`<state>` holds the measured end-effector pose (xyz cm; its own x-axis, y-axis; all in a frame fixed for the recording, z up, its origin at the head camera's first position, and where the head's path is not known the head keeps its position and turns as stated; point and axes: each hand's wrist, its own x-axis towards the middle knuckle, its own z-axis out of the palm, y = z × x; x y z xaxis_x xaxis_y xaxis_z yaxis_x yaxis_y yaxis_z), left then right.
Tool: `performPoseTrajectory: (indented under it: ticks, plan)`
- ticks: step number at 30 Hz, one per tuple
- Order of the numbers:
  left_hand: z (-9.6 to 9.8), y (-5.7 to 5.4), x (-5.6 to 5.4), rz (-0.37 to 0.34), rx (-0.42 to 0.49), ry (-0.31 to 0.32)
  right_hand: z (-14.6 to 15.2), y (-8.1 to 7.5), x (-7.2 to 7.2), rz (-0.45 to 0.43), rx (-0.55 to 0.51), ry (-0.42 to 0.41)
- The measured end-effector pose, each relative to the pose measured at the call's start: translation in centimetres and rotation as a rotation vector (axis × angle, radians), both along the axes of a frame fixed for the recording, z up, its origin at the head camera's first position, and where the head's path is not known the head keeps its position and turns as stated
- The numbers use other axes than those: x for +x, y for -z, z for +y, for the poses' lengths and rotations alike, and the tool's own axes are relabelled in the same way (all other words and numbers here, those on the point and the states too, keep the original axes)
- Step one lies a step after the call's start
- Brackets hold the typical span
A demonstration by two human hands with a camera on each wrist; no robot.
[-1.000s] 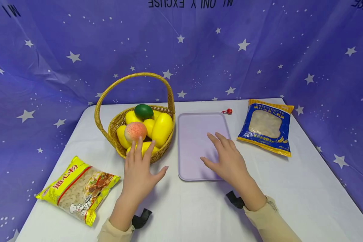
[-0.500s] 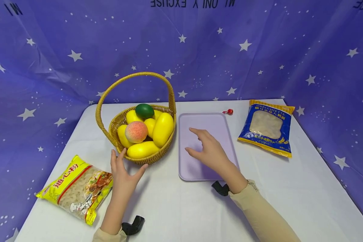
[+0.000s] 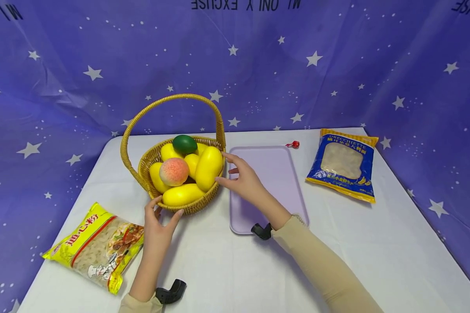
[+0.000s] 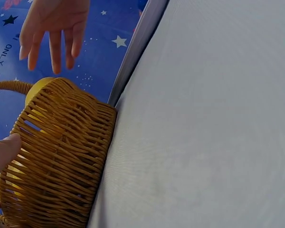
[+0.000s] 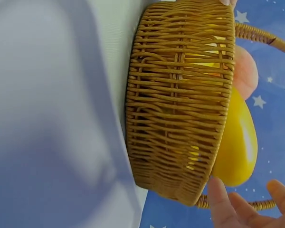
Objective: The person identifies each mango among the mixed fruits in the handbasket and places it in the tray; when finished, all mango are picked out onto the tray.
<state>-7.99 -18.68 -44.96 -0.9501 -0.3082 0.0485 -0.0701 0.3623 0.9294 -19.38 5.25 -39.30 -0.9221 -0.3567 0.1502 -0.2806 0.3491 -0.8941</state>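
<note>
A woven basket (image 3: 204, 203) with a tall arched handle stands at the left back of the table. Inside it lie several yellow mango-like fruits (image 3: 183, 195), a peach (image 3: 174, 171) and a dark green oval fruit (image 3: 184, 144). My left hand (image 3: 156, 230) grips the basket's front left rim, its thumb (image 4: 8, 146) against the wicker wall and its fingers bent at the edge. At the right rim my right hand (image 3: 246, 180) reaches over with spread fingers, the thumb close to the large yellow fruit (image 5: 237, 142); whether it touches cannot be told.
A lilac tray (image 3: 266, 217) lies right of the basket, partly under my right arm. Left front is a yellow pasta bag (image 3: 98, 248); far right, a blue orecchiette bag (image 3: 342, 165). A small red wrapped lollipop (image 3: 295, 144) lies behind the tray. A star-patterned curtain surrounds the table.
My right hand has moved left across the tray to the basket's right rim. My left hand has drawn back from above the fruit, then come to grip the front left rim.
</note>
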Motion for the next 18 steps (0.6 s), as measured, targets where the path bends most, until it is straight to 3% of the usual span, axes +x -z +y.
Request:
performPoseTrajectory:
  ticks: [18]
  plan:
    - [0.1,0.3,-0.1,0.03,0.002,-0.015,-2.8,-0.7,-2.1,0.07,0.262,0.067]
